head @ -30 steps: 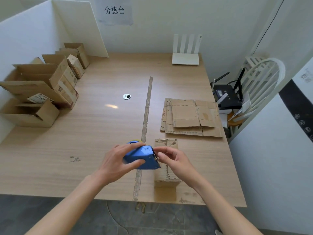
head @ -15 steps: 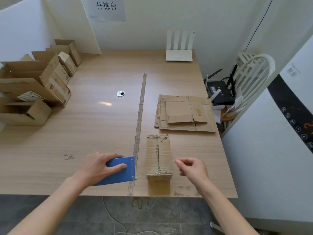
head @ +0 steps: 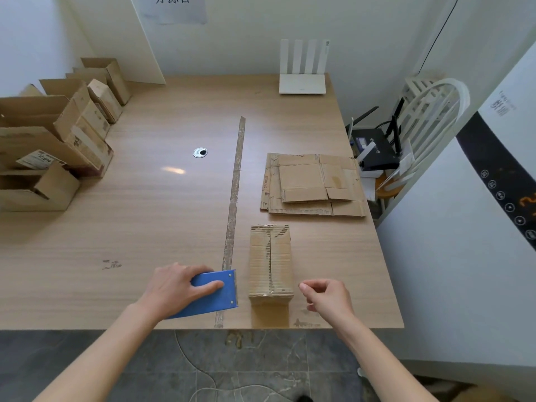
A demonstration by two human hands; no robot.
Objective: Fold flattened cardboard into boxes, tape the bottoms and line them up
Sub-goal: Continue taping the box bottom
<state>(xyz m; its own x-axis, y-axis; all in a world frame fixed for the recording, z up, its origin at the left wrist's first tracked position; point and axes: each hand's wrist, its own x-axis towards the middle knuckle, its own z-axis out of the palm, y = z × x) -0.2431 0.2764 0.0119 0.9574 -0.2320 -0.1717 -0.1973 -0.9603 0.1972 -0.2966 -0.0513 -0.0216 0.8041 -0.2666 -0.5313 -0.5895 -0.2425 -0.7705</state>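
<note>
While beside box (head: 270, 262), dispenser (head: 214, 294) gripped

centre table (head: 162, 216) open | left: boxes (head: 58, 134) | right: flat cardboard (head: 313, 184)

Tape dispenser (head: 213, 294): bright blue. Folded box (head: 270, 262) near the desk's front edge: plain brown cardboard, ribbed. Flat cardboard stack (head: 313, 184) by the right edge: same brown. Boxes (head: 58, 134) along the left edge: brown, one with a white label. Desk (head: 162, 216): light wood grain. Router (head: 302, 71) at the back edge: white.
</note>
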